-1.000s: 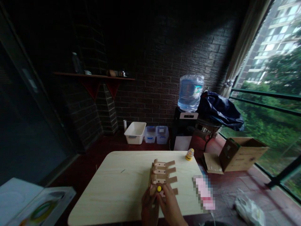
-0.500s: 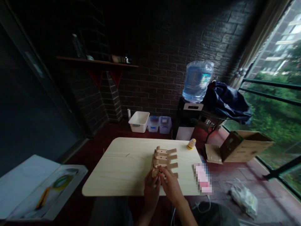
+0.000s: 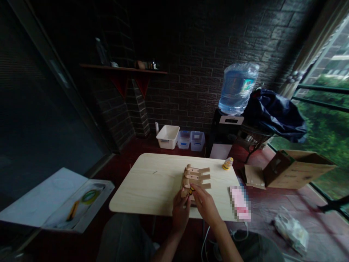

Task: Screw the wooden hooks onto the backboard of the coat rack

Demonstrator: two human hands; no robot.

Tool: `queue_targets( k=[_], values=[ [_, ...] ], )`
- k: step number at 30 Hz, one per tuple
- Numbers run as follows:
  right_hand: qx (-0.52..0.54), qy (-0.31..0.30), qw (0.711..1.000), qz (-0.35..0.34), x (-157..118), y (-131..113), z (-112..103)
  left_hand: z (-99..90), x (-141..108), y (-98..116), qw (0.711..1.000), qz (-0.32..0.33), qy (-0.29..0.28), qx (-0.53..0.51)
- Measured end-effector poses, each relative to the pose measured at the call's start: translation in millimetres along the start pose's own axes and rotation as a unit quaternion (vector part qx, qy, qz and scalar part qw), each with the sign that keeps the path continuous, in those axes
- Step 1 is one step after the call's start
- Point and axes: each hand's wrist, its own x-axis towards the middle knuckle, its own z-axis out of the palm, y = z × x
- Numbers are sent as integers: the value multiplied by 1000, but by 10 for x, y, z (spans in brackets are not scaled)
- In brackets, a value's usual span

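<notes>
A wooden piece with several flat slats lies on the pale table, right of its middle. At its near end my left hand is closed on the wooden piece's near left corner. My right hand pinches a small yellow and black tool over the same end, close to the left fingertips. The tool's tip and the spot below it are too small to make out.
A small yellow-based container stands at the table's back right corner. A blurred pink item lies at the right edge. Left of the table is an open white case. Bins, a water dispenser and a cardboard box stand beyond.
The view has shifted, so the room and table appear farther right and slightly higher. More of the yellow and black tool now shows at my right fingertips.
</notes>
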Motion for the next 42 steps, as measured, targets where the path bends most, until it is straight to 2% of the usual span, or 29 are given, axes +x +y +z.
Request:
queue_targets(
  k=[8, 16, 22, 34, 42],
  values=[
    [-10, -6, 1000, 6, -26, -65, -27, 13, -6, 42, 1000, -12, 5, -6],
    [12, 15, 1000, -18, -36, 66, 7, 33, -35, 19, 1000, -14, 5, 4],
    [14, 25, 999, -22, -50, 74, -1, 38, -52, 12, 1000, -13, 2, 14],
    [-7, -50, 998, -28, 116, -44, -206, 28, -22, 18, 1000, -13, -9, 23],
    [9, -45, 998, -31, 209, -57, -214, 30, -11, -17, 1000, -11, -8, 15]
  ],
)
